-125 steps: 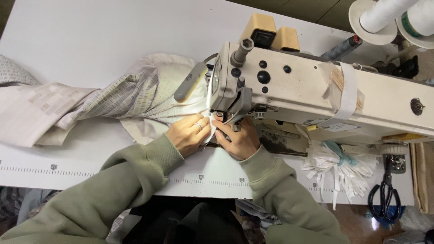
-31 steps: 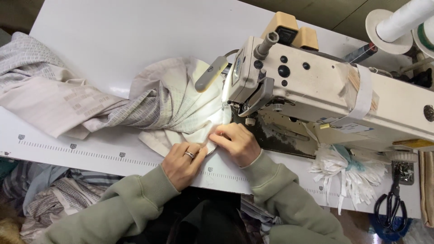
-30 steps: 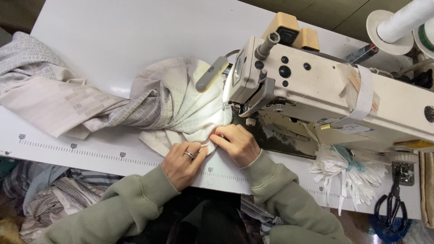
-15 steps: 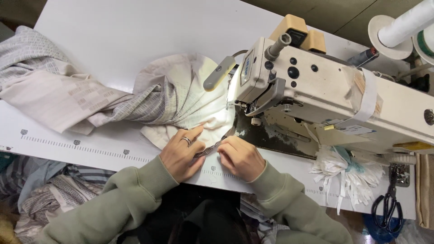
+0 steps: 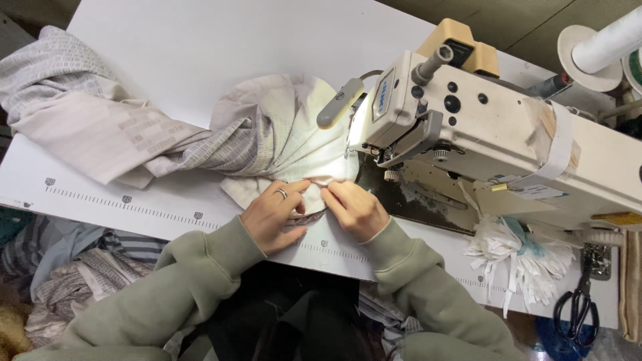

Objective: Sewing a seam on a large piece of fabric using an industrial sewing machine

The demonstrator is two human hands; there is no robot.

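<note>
Both hands have slid back a little, toward the person, since half a second ago, and they sit closer together now. The left hand (image 5: 274, 214), with a ring on one finger, lies flat with its fingers spread out and presses down on the near edge of the pale cloth (image 5: 281, 144). The right hand (image 5: 354, 208) is curled, and its fingertips pinch a fold of the same cloth just beside the left one. Both arms are in green sleeves (image 5: 167, 294).

The cloth still fans out in folds from the hands up to the needle of the sewing machine (image 5: 481, 127). A second ago the right hand was up next to the needle; now it is lower, on the front edge of the table. The rest of the cloth trails off to the left in a long, crumpled heap, much as before.

The table (image 5: 200, 47) is white and flat, with a ruler strip (image 5: 127, 204) printed along its near edge. To the right, a bunch of white strips (image 5: 515, 257) hangs off the machine, and black scissors (image 5: 578, 304) lie past it. Below the table on the left is a pile of striped cloth (image 5: 73, 267). Far at the back right stands a big white thread cone (image 5: 602, 50).
</note>
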